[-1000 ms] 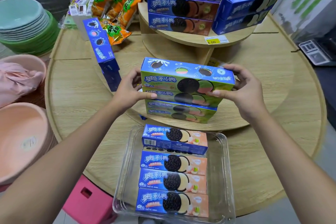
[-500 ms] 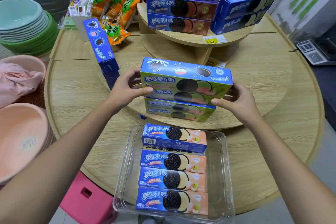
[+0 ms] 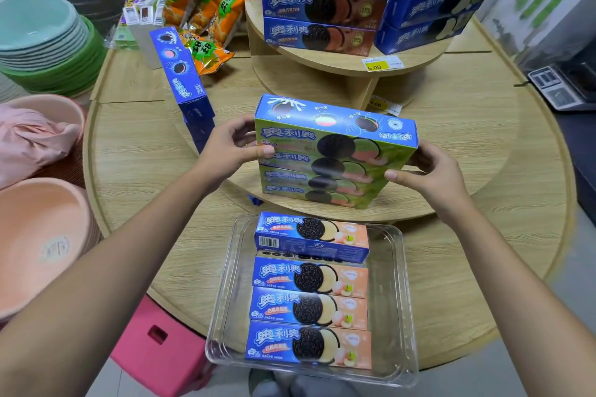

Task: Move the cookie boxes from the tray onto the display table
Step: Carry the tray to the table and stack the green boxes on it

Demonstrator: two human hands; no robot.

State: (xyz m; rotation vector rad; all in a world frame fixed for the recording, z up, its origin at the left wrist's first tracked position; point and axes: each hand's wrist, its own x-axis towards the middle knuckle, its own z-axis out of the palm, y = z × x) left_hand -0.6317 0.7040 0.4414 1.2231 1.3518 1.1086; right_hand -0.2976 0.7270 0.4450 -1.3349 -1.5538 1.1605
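A green cookie box (image 3: 335,135) lies on top of a stack of matching green boxes (image 3: 316,190) on the lower tier of the round wooden display table (image 3: 483,171). My left hand (image 3: 229,145) grips the top box's left end, thumb on its front face. My right hand (image 3: 432,174) holds its lower right corner. In front, at the table's near edge, a clear plastic tray (image 3: 396,300) holds several blue-and-peach cookie boxes (image 3: 309,309) in a row, the farthest one resting higher and tilted.
A blue box (image 3: 183,80) stands on end at the left, near orange snack bags (image 3: 206,10). The top tier carries purple-brown boxes (image 3: 322,6) and blue boxes (image 3: 432,13). Green bowls (image 3: 42,39) and pink bowls (image 3: 38,245) are stacked left; a pink stool (image 3: 161,342) stands below.
My right hand has slid from the top right of the green box down to its lower right corner. The left hand stays on the left end. The box sits about where it was.
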